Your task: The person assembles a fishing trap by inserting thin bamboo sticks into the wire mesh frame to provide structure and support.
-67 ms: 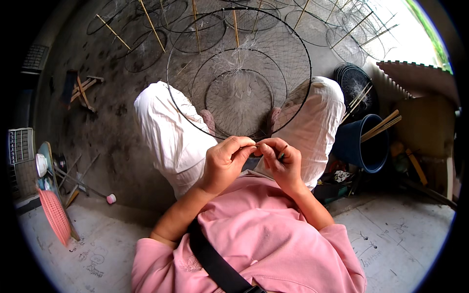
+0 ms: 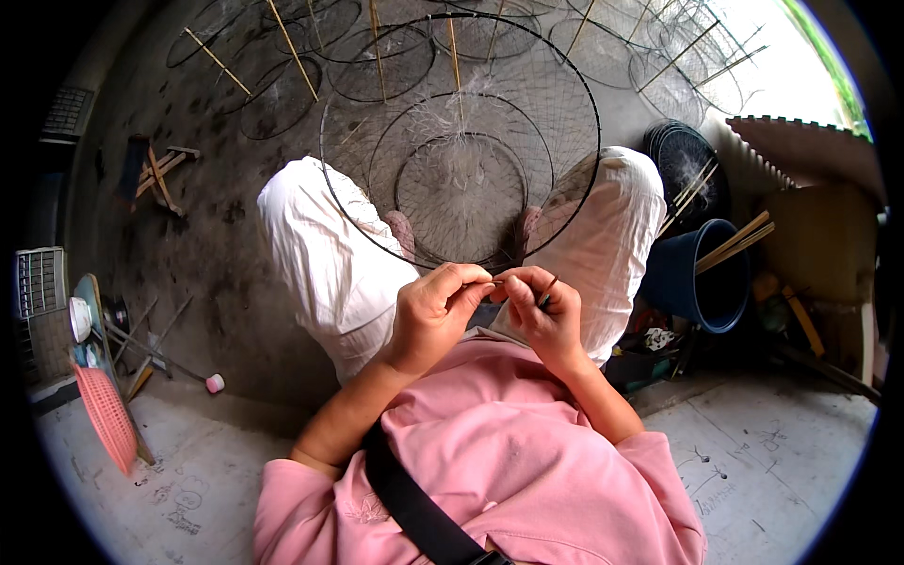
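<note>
The netted hoop frame (image 2: 461,151), placed between the knees (image 2: 297,193), is already meshed; handwork just beside it is judged unfinished. A slender tool (image 2: 549,291) is gripped by the right hand (image 2: 544,315); the left hand (image 2: 435,306) is pinched closed, its contents indiscernible.

Dark stained floor (image 2: 217,301); small wooden stand (image 2: 161,179), left (legs crossed); pale scribbled slab (image 2: 226,471); daylight (image 2: 800,80) upper right.

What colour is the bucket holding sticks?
Dark blue; the bucket shows best in the head view.
</note>
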`<state>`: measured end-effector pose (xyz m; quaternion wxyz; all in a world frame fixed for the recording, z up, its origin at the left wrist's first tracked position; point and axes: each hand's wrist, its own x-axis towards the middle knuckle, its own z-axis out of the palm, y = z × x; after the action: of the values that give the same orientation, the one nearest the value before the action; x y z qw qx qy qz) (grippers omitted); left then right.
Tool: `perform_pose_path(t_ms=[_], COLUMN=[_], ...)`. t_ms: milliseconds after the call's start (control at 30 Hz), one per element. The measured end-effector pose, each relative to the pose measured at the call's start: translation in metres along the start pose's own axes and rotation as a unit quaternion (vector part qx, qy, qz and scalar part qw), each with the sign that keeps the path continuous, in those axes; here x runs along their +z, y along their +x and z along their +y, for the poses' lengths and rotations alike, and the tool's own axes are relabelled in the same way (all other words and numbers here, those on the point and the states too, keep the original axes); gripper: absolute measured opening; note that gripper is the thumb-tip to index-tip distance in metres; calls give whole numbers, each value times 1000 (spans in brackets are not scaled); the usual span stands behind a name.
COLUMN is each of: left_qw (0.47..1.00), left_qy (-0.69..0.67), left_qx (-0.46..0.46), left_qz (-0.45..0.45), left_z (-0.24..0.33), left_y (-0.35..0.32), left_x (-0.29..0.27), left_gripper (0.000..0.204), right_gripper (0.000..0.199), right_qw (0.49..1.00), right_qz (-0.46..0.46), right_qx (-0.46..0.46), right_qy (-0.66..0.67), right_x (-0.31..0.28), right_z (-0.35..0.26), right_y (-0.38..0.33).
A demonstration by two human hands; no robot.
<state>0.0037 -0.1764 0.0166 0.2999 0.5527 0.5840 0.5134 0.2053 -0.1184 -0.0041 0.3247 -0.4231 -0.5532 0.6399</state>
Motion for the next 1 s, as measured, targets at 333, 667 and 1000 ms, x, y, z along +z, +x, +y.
perform_pose_path(t_ms=[333,667,1000], left_qw=[982,996,988], left_qy=[148,89,136], left_qx=[111,12,47], left_qz=[33,1,-61], left_z=[-9,-21,12], left_y=[2,37,58], left_x=[-1,20,16], left_gripper=[21,19,18], right_gripper=[41,40,36], right_qw=[963,925,940], right_qz=[45,70,74], right_qx=[134,132,147], right_qy=[231,351,300], right_x=[-12,-28,-46], right_z=[9,-1,-12], right_y=[36,52,50])
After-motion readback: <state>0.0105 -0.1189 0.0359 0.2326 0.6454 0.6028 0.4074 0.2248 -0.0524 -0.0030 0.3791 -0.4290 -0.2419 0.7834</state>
